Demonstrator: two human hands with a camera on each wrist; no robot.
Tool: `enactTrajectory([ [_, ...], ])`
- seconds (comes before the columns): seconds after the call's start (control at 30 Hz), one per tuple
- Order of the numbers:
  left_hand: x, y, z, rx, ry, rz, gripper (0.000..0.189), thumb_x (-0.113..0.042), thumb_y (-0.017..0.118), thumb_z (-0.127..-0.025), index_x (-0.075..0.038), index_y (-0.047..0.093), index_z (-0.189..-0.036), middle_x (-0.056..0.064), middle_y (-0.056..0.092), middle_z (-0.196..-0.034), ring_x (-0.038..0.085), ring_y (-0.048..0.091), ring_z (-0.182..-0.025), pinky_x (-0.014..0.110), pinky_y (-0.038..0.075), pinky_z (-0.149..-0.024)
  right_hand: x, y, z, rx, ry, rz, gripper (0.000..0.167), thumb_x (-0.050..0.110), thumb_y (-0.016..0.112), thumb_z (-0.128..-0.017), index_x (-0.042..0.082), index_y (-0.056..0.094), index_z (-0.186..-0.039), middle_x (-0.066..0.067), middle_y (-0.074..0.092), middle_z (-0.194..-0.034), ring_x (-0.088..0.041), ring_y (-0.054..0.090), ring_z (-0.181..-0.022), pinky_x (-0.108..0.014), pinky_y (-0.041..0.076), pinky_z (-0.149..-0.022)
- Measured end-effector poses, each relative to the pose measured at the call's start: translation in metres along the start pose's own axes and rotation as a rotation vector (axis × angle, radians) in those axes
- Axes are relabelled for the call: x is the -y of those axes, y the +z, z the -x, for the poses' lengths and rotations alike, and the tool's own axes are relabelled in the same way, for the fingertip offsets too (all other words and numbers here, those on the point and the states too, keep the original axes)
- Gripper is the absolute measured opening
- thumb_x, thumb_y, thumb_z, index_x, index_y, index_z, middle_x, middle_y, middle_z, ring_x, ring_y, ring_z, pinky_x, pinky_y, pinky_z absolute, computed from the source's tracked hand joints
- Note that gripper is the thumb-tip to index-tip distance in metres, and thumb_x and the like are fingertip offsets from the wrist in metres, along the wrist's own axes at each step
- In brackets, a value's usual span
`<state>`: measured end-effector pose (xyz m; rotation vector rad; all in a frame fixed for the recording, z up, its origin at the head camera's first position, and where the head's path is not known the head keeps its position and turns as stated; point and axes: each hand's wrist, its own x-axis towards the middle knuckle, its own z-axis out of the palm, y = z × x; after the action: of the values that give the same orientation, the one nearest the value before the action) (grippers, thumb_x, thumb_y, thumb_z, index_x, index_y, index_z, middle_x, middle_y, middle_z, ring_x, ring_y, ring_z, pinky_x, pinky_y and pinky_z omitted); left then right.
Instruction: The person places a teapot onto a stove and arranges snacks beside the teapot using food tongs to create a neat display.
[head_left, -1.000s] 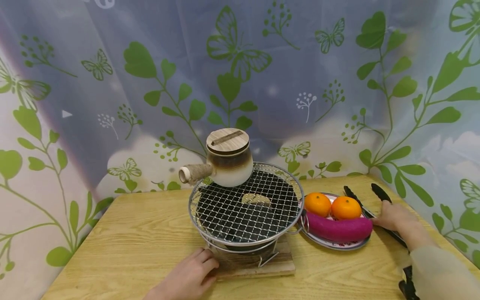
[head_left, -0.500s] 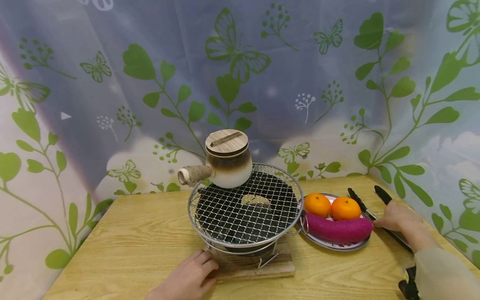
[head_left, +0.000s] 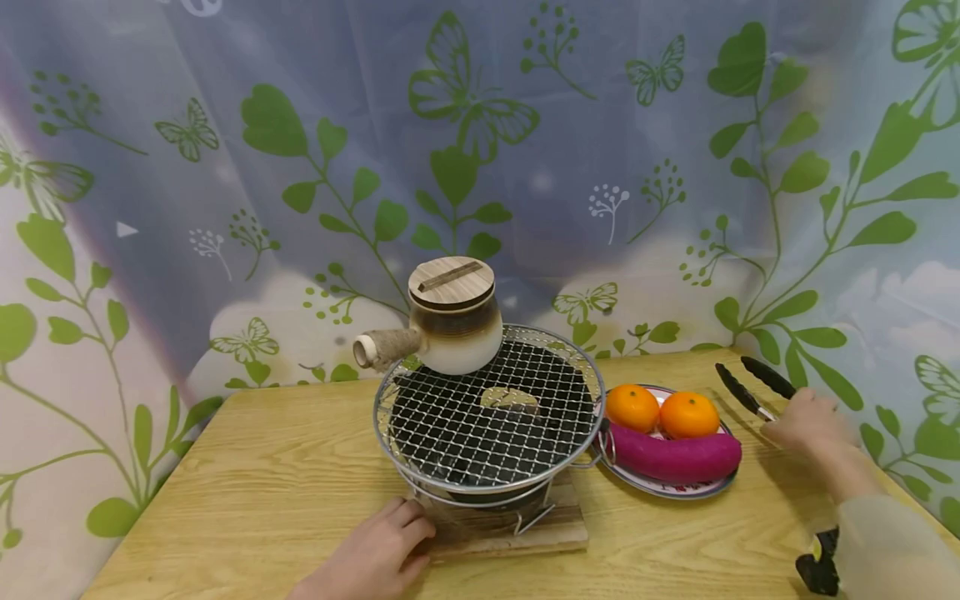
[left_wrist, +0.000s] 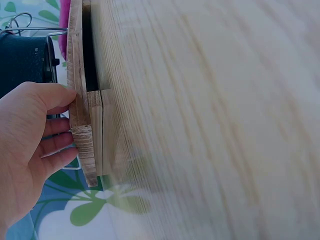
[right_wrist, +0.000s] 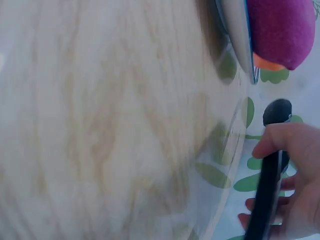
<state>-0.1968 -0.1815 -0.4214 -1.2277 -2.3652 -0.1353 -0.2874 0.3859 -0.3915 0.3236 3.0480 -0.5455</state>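
Note:
My right hand [head_left: 813, 427] grips black-tipped tongs [head_left: 738, 390] to the right of the plate, the two black ends spread apart and pointing toward the back wall. In the right wrist view, my thumb lies across the black tongs [right_wrist: 269, 192] with the fingers round the other side. My left hand [head_left: 375, 546] holds the front left corner of a wooden board [head_left: 517, 546]; in the left wrist view, the thumb and fingertips touch the board's edges [left_wrist: 82, 135]. On the board stands a round grill stove topped with a wire mesh [head_left: 495, 450].
A side-handled pot [head_left: 459, 337] with a wooden lid sits at the mesh's back left. A pale lump [head_left: 510, 400] shows at the mesh's middle. Right of the stove, a plate [head_left: 675, 490] holds two oranges [head_left: 632, 408] and a long purple vegetable [head_left: 675, 456]. A patterned curtain [head_left: 525, 192] hangs behind.
My right hand has lifted the tongs from beside the plate and moved slightly right; their ends now stand higher and angled. The left hand stays at the board.

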Motion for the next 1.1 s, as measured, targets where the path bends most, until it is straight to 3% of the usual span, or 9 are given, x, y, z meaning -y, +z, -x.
enactTrajectory([
  [0.13,0.0007,-0.0002,-0.0001,-0.002,0.004,0.001,0.021,-0.020,0.072,-0.070,-0.011,0.064,-0.088,-0.002,0.055,-0.089,0.015,0.051,-0.084,0.029,0.048,-0.075,-0.0018,-0.0034,0.0025,-0.040,-0.015,-0.027,0.064,0.028,0.058,-0.080,-0.024,0.028,-0.104,-0.045,0.028,-0.096,-0.052,0.047,-0.074,-0.049,0.043,-0.049],
  [0.37,0.0018,-0.0005,-0.0003,0.003,0.005,-0.001,0.021,-0.019,0.072,-0.070,-0.010,0.064,-0.088,-0.001,0.056,-0.089,0.015,0.052,-0.084,0.029,0.048,-0.075,-0.0033,-0.0036,0.0022,-0.074,-0.092,-0.056,0.056,0.023,0.056,-0.081,-0.020,0.028,-0.102,-0.044,0.027,-0.094,-0.050,0.045,-0.073,-0.049,0.041,-0.054],
  [0.47,0.0019,-0.0006,-0.0004,0.019,0.000,0.002,0.021,-0.019,0.072,-0.071,-0.010,0.064,-0.089,-0.001,0.056,-0.089,0.015,0.052,-0.084,0.029,0.048,-0.075,-0.0045,-0.0034,0.0018,-0.091,-0.127,-0.059,0.061,0.025,0.059,-0.083,-0.022,0.027,-0.105,-0.045,0.030,-0.096,-0.054,0.045,-0.079,-0.053,0.043,-0.060],
  [0.63,0.0019,-0.0009,-0.0009,0.028,-0.002,0.006,0.021,-0.019,0.072,-0.072,-0.010,0.064,-0.089,0.000,0.056,-0.090,0.016,0.052,-0.084,0.030,0.048,-0.075,-0.0054,-0.0042,0.0013,-0.098,-0.188,-0.064,0.069,0.029,0.063,-0.083,-0.025,0.027,-0.107,-0.040,0.040,-0.091,-0.050,0.047,-0.080,-0.050,0.045,-0.062],
  [0.9,0.0021,-0.0001,-0.0016,0.005,0.018,0.002,0.021,-0.018,0.072,-0.071,-0.010,0.064,-0.088,-0.001,0.056,-0.088,0.015,0.052,-0.083,0.029,0.048,-0.075,-0.0009,0.0009,0.0017,-0.100,-0.147,-0.075,0.107,0.049,0.065,-0.078,-0.033,0.012,-0.120,-0.055,0.023,-0.111,-0.063,0.032,-0.098,-0.066,0.037,-0.080],
  [1.1,0.0013,-0.0002,-0.0019,0.019,0.011,0.010,0.020,-0.018,0.071,-0.072,-0.010,0.064,-0.088,-0.001,0.056,-0.089,0.015,0.051,-0.083,0.029,0.048,-0.074,-0.0012,0.0034,0.0033,-0.117,-0.148,-0.077,0.108,0.052,0.068,-0.076,-0.032,0.016,-0.119,-0.053,0.026,-0.108,-0.060,0.036,-0.094,-0.063,0.040,-0.075],
])
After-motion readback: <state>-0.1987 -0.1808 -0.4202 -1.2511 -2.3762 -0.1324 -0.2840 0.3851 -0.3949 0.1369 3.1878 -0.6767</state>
